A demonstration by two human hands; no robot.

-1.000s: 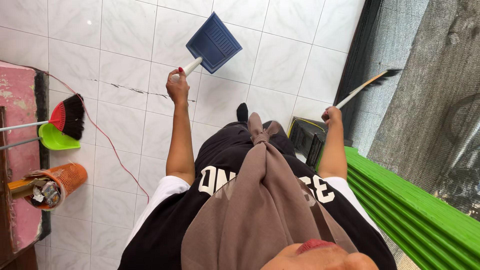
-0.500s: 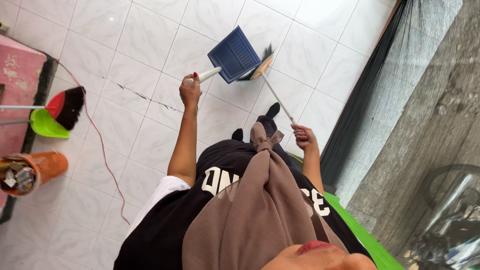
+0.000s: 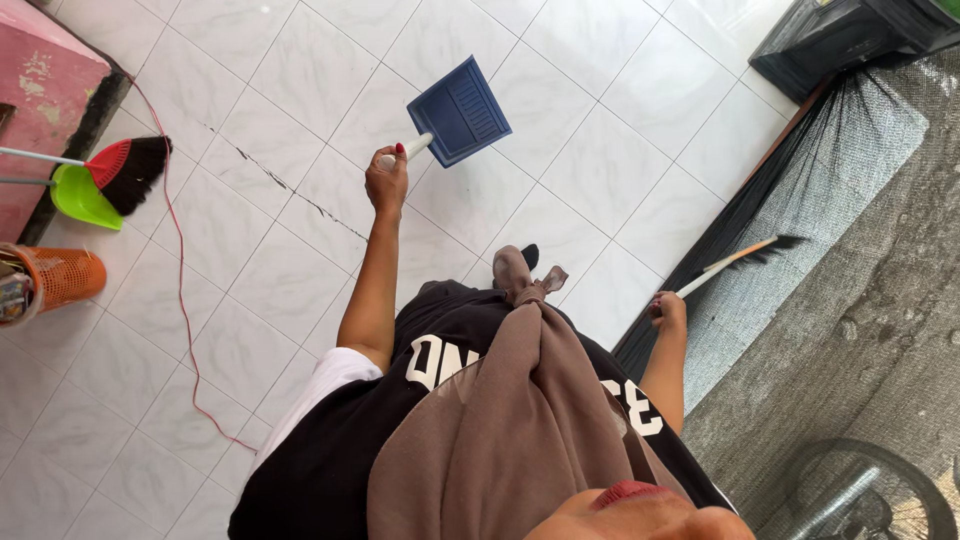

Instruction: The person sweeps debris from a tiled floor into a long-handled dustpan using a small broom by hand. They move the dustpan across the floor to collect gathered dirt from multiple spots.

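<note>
The blue dustpan (image 3: 460, 111) hung above the white tiled floor (image 3: 600, 170), held out ahead of the person by its white handle, its flat scoop tilted away from the body. The left hand (image 3: 386, 183) was closed tight around that handle, arm stretched forward. Off to the other side, the right hand (image 3: 668, 311) was wrapped around the pale stick of a small hand broom (image 3: 735, 258), whose dark bristles pointed out over the grey mat (image 3: 850, 150) by the black netting (image 3: 720, 240). The two tools were well apart, the dustpan over the tiles and the broom over the mat's edge. Farther left, a red and black broom (image 3: 125, 170) rested against a green dustpan (image 3: 80, 196) beside a pink ledge (image 3: 45, 90), with an orange mesh basket (image 3: 65, 277) near them and a thin red cord (image 3: 183, 300) trailing across the tiles. A black crate (image 3: 830, 40) stood at the top right.
</note>
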